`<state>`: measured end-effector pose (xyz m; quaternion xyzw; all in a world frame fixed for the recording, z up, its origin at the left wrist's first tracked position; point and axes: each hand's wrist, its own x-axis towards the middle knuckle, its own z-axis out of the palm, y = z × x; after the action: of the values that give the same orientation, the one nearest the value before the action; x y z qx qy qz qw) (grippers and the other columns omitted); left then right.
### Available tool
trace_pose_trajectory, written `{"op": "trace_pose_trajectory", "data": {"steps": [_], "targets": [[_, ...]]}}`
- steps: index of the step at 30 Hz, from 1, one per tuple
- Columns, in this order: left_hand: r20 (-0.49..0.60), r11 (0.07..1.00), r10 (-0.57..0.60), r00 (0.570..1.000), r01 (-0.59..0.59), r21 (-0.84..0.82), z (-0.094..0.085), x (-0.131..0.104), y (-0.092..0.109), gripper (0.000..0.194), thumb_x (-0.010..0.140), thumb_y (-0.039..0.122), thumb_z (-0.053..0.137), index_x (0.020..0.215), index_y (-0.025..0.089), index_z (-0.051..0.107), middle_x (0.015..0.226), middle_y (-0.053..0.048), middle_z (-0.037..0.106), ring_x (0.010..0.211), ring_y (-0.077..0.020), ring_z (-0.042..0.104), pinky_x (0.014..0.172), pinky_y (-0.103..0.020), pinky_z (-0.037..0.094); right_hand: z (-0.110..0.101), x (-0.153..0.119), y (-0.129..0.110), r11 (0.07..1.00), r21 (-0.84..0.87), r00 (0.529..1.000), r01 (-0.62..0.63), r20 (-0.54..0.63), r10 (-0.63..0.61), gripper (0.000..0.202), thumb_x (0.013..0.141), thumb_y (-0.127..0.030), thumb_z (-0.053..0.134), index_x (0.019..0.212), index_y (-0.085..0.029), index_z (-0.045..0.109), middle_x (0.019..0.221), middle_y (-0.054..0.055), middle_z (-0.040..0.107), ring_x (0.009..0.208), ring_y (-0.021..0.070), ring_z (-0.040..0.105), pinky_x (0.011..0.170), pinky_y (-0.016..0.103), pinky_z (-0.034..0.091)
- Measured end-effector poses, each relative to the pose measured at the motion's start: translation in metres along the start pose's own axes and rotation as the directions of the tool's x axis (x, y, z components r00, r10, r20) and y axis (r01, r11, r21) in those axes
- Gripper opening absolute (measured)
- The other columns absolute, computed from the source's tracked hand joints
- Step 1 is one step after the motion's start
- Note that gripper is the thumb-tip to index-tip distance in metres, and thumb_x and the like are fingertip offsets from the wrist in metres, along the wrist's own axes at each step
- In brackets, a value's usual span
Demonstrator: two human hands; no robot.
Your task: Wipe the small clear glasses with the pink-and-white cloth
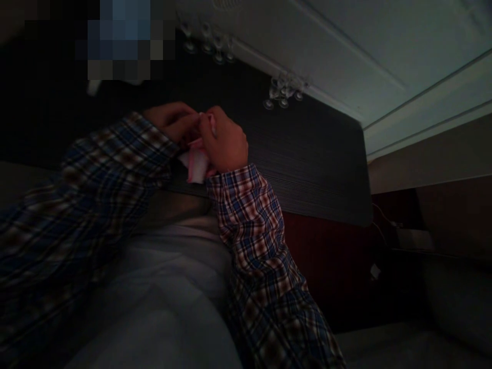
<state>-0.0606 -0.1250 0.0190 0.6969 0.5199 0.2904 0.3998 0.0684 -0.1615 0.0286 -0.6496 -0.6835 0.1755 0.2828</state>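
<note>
A small white cloth with pink edging point(198, 168) hangs from between my two hands, over the near part of the dark table. My left hand point(175, 119) has its fingers closed, with the fingertips meeting those of the other hand. My right hand point(227, 142) is curled round the pink part of the cloth, and a bit of pink shows between its fingers. The exact grip of the left fingertips is partly hidden in the dim light, but they pinch the cloth's upper part.
Several stemmed glasses point(284, 91) stand along the table's far edge by the white wall point(365, 61), with another group of glasses point(219, 48) farther left. The dark table point(319, 154) ends at a rounded corner on the right. A thin cable point(380, 210) lies beyond it.
</note>
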Motion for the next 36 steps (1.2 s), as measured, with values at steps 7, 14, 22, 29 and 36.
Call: {"op": "trace_pose_trajectory", "data": {"steps": [7,14,22,29,36], "targets": [[0.036,1.000,0.000,0.999,0.001,-0.016,0.000,0.001,-0.005,0.040,0.087,0.040,0.042,0.105,0.007,0.055,0.076,-0.004,0.059,0.054,-0.0047,0.046,0.056,-0.018,0.042,0.000,-0.003,-0.002,1.000,-0.001,0.997,0.003,-0.083,-0.003,0.040,0.090,-0.047,0.023,0.091,-0.018,0.051,0.082,0.001,0.056,0.082,0.0134,0.058,0.080,0.030,0.042],[0.031,0.998,-0.025,0.999,0.027,-0.065,0.004,0.001,-0.009,0.037,0.084,0.042,0.044,0.101,0.012,0.057,0.074,-0.002,0.061,0.052,-0.0068,0.048,0.048,-0.017,0.037,0.001,-0.003,-0.003,1.000,-0.005,0.989,0.021,-0.149,-0.022,0.041,0.090,-0.046,0.023,0.086,-0.019,0.053,0.074,0.001,0.056,0.071,0.0113,0.055,0.068,0.025,0.040],[-0.009,0.997,0.038,0.999,-0.038,-0.062,0.005,0.001,-0.012,0.039,0.078,0.047,0.045,0.094,0.014,0.060,0.075,-0.004,0.064,0.057,-0.0108,0.054,0.049,-0.018,0.038,0.000,-0.004,-0.004,1.000,0.006,0.988,0.024,-0.154,-0.023,0.038,0.090,-0.045,0.025,0.083,-0.020,0.053,0.069,0.000,0.054,0.065,0.0097,0.052,0.063,0.022,0.035],[-0.005,0.999,0.040,0.999,-0.040,-0.012,0.003,0.002,-0.009,0.038,0.076,0.047,0.044,0.093,0.017,0.061,0.073,-0.002,0.065,0.065,-0.0130,0.057,0.054,-0.019,0.039,0.002,-0.003,-0.002,1.000,0.014,0.985,0.024,-0.171,-0.021,0.034,0.090,-0.042,0.027,0.082,-0.020,0.053,0.069,0.000,0.055,0.064,0.0100,0.052,0.062,0.022,0.033],[0.032,0.998,0.059,0.998,-0.059,0.006,0.000,0.003,-0.010,0.038,0.078,0.045,0.046,0.096,0.015,0.061,0.075,-0.003,0.065,0.067,-0.0121,0.056,0.055,-0.018,0.037,0.002,-0.003,-0.002,1.000,0.022,0.985,0.021,-0.171,-0.017,0.032,0.089,-0.040,0.029,0.082,-0.020,0.053,0.068,0.000,0.055,0.063,0.0096,0.051,0.061,0.021,0.033]]}}
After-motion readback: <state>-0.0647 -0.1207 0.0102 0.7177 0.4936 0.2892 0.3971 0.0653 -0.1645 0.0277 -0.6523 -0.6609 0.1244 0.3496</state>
